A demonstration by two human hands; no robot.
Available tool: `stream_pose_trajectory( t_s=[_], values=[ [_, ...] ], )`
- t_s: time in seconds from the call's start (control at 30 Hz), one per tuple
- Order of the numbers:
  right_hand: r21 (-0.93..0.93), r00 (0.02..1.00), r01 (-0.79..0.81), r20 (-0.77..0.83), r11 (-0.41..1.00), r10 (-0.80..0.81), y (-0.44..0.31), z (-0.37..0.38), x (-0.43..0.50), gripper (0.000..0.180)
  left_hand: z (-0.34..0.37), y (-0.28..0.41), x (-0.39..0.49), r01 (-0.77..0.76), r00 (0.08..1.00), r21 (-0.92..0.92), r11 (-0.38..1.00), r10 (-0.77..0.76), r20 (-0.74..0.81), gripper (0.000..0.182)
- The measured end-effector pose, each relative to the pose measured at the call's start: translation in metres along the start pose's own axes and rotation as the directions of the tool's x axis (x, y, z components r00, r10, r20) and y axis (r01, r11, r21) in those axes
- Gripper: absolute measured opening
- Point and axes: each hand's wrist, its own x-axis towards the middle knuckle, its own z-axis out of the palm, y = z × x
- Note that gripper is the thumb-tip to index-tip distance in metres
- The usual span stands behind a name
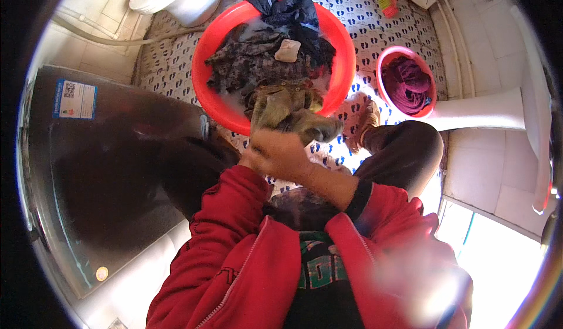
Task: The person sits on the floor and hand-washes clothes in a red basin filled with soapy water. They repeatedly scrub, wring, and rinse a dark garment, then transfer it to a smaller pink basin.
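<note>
Close together over the near rim of a large red plastic basin (345, 60), my left hand (254, 159) and my right hand (281, 150) grip a wet olive-green garment (281, 109). My right hand lies over the left, which is mostly hidden. The garment hangs from the hands into the basin, and one part sags over the rim. Buttons show on it. A camouflage-patterned garment (250, 60) soaks in sudsy water behind it, with a pale bar of soap (288, 50) on top. A dark jacket-like garment (294, 12) drapes over the far rim.
A smaller pink basin (382, 71) with purple cloth (409, 82) stands at the right, beside a white pedestal (484, 109). A white toilet (193, 3) is at the upper left. A dark appliance (110, 153) fills the left side. A broom head (385, 1) lies at the upper right.
</note>
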Motion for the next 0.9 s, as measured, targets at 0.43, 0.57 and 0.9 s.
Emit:
stream_pose_trajectory(
  t_s=[0.43,0.57,0.9],
  values=[
    [-0.179,0.983,0.115,-0.121,0.977,-0.138,0.040,0.023,0.018,0.020,0.017,-0.004,-0.005,-0.082,0.938,0.096,0.992,0.110,-0.328,0.040],
    [-0.146,0.942,-0.221,-0.287,0.964,0.173,0.114,0.016,0.030,0.025,0.029,-0.009,-0.010,-0.030,0.937,-0.009,0.999,0.025,-0.349,0.044],
    [0.735,0.243,-0.666,0.378,-0.130,0.893,0.158,-0.022,0.002,0.055,0.036,0.010,-0.004,-0.196,0.955,-0.157,0.968,0.152,-0.254,0.046]
  ],
)
